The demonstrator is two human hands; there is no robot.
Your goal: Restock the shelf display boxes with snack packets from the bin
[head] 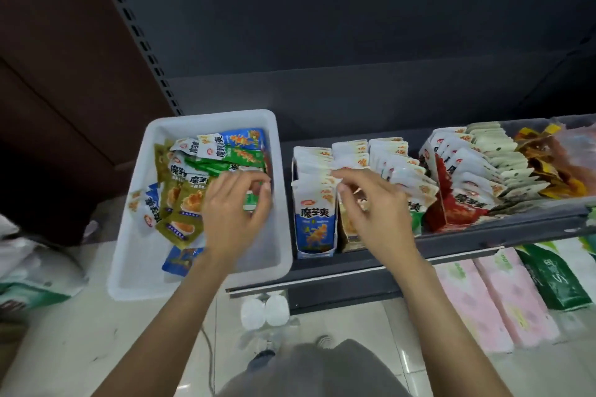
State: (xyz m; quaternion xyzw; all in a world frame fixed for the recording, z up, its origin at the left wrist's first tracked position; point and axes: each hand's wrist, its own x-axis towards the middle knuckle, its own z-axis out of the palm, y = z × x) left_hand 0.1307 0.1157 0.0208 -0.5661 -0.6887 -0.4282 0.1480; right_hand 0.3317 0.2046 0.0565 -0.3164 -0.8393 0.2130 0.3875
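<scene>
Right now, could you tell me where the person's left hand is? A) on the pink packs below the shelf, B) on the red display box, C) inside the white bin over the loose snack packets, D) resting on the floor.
C: the left hand hangs inside the white bin, its fingers curled over the loose snack packets, while the right hand is at the display boxes.

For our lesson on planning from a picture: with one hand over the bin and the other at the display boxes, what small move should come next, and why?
Probably the left hand should close on a green packet and lift it out of the white bin. Its fingers are curled just above the loose packets, apparently holding nothing yet, while the right hand is already at the display boxes.
</scene>
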